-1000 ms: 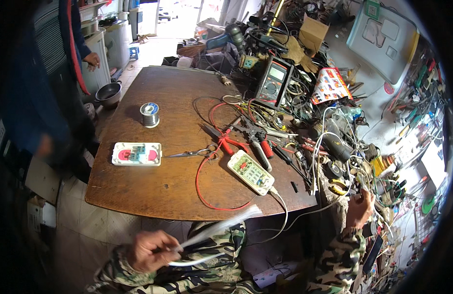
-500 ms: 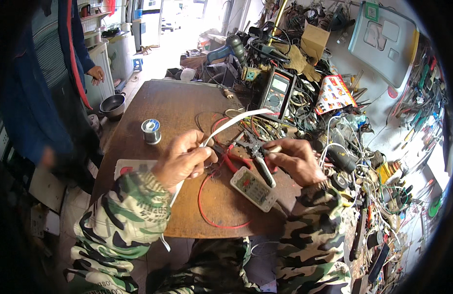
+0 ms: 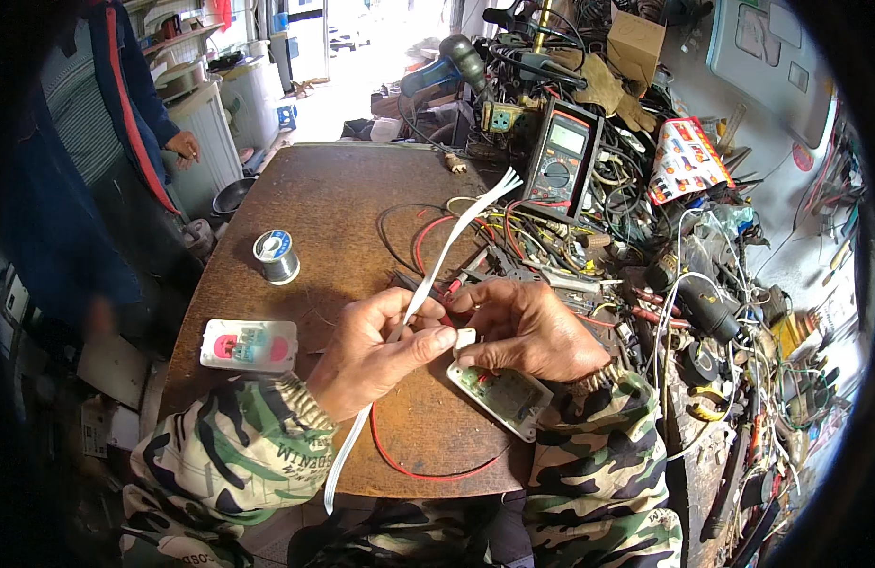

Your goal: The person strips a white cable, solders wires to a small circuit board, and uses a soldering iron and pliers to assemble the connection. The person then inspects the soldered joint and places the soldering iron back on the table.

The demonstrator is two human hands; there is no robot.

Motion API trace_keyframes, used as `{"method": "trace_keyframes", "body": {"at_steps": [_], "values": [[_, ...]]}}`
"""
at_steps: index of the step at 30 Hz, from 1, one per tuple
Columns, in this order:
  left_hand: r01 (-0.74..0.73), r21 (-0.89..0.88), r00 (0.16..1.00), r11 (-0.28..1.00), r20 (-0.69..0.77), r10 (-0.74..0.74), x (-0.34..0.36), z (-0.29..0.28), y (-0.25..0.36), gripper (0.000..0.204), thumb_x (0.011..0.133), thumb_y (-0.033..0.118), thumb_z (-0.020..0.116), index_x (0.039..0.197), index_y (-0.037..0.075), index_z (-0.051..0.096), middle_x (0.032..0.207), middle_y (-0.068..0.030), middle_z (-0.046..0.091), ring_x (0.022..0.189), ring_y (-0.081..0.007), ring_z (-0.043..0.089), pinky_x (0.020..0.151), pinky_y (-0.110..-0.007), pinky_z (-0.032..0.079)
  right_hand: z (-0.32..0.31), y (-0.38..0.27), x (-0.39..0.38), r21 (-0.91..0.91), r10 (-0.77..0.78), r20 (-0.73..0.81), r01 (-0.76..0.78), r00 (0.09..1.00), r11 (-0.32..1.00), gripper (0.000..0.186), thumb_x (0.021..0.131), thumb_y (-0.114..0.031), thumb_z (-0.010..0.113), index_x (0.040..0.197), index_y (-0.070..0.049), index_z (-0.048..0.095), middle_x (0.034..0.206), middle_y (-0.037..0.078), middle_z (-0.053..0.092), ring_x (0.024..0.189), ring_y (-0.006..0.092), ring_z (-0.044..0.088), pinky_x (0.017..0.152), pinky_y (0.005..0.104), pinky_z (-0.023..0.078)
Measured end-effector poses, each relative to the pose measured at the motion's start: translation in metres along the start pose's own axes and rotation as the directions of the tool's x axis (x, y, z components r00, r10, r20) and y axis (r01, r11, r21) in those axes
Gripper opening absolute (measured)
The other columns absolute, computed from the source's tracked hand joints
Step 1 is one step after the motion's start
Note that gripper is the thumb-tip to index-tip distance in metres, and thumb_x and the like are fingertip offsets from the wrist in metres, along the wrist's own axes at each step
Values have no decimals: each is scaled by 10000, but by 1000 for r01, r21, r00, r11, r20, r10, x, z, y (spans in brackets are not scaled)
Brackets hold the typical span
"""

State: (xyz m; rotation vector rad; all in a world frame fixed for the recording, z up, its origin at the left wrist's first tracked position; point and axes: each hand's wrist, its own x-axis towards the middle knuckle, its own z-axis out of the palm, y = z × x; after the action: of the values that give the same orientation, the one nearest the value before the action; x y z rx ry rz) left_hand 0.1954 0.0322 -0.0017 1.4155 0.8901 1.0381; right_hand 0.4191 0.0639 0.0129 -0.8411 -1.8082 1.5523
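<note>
A flat white cable (image 3: 454,239) runs up through my left hand (image 3: 376,350), whose fingers are closed around it. Its upper end splits into several thin strands, and its lower part hangs past the table's front edge. My right hand (image 3: 532,331) meets the left one and pinches a small whitish block (image 3: 465,338), which the left thumb touches too. Below the right hand lies an open white plastic case (image 3: 518,402) with a green circuit board inside, partly covered by the fingers. Pliers (image 3: 513,273) lie behind the hands, largely hidden.
A solder spool (image 3: 276,257) and a white case half with a pink-and-blue inside (image 3: 249,345) are on the left of the wooden table (image 3: 333,189). A multimeter (image 3: 562,161) stands at the back right, beside heaped wires and tools. Another person (image 3: 106,189) stands at the left.
My right hand has moved left from above the pliers to meet my left hand, bringing the small block along. The cable's strand end now points up and right. The view has shifted slightly.
</note>
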Motion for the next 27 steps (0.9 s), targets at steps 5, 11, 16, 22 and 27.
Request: {"method": "trace_keyframes", "body": {"at_steps": [5, 11, 16, 22, 27], "values": [[-103, 143, 988, 984, 132, 84, 8, 12, -14, 241, 964, 226, 688, 1040, 3, 635, 827, 10, 636, 666, -21, 520, 579, -197, 417, 4, -5, -6, -70, 1, -6, -1, 1000, 998, 416, 810, -11, 800, 1177, -1, 604, 887, 35, 667, 830, 102, 621, 731, 270, 524], [30, -93, 999, 995, -23, -32, 10, 8, -17, 237, 983, 265, 661, 1003, 36, 602, 706, 59, 500, 544, -14, 419, 463, -183, 313, -9, -10, -33, -513, -51, -151, -34, 987, 858, 423, 740, -226, 872, 1014, 5, 647, 790, 92, 662, 742, 190, 636, 686, 323, 523], [42, 26, 999, 999, -2, -42, 10, 2, -23, 224, 985, 252, 660, 1010, 35, 614, 721, 64, 498, 560, -9, 413, 471, -186, 316, -6, -8, -52, -769, -28, -219, -155, 975, 620, 574, 660, -465, 890, 920, -5, 665, 759, 166, 681, 735, 356, 681, 652, 430, 524], [123, 86, 986, 989, 104, -131, 12, 3, -20, 269, 991, 260, 653, 1064, 2, 673, 733, 77, 509, 585, -1, 406, 490, -185, 313, 6, 1, -56, -891, -179, -212, -115, 961, 438, 787, 591, -567, 887, 1109, -11, 679, 968, 197, 703, 896, 368, 689, 773, 433, 554], [160, 73, 977, 984, 130, -168, 12, 1, -20, 293, 997, 262, 644, 1097, -11, 677, 752, 67, 537, 594, 1, 420, 495, -181, 320, 10, 4, -53, -880, -158, -132, -42, 979, 474, 693, 622, -473, 893, 1077, 2, 677, 905, 178, 676, 849, 373, 680, 741, 434, 546]]}}
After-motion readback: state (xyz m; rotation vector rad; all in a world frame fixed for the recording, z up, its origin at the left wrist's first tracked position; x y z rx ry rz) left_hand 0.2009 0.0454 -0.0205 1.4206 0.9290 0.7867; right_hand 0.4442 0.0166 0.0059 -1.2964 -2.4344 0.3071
